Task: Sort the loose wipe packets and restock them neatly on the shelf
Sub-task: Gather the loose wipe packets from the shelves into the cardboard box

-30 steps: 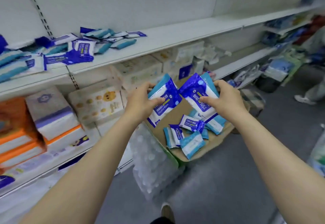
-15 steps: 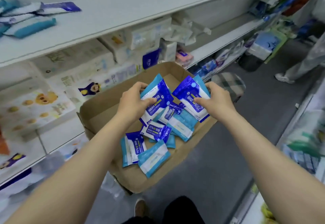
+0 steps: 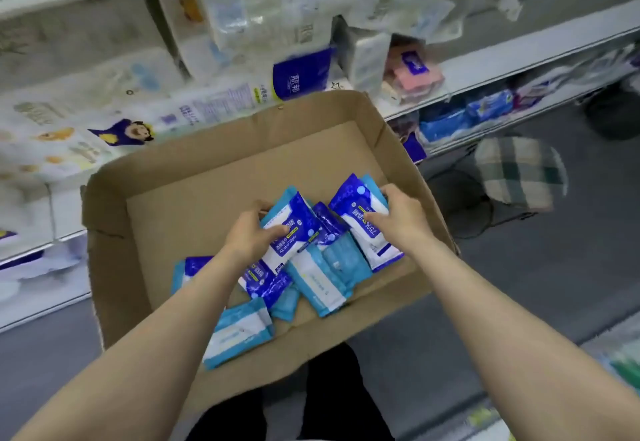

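An open cardboard box (image 3: 194,184) in front of me holds several loose blue-and-white wipe packets. My left hand (image 3: 249,232) grips a dark-blue alcohol wipe packet (image 3: 294,232), thumb on its face, low over the pile. My right hand (image 3: 398,218) grips another dark-blue packet (image 3: 363,229) together with a light-blue one behind it, at the box's right side. Light-blue packets (image 3: 322,281) lie under and between my hands; one more light-blue packet (image 3: 239,329) lies near the front. Part of the pile is hidden under my left forearm.
White store shelves (image 3: 512,56) run behind the box, stocked with tissue packs (image 3: 298,73) and baby-wipe cartons (image 3: 83,118). A checked cushion stool (image 3: 519,173) stands on the grey floor to the right. My dark trouser legs (image 3: 332,395) show below the box.
My view has tilted from the upper shelf down to the box. Both hands have lowered their packets from above the box onto the pile inside it.
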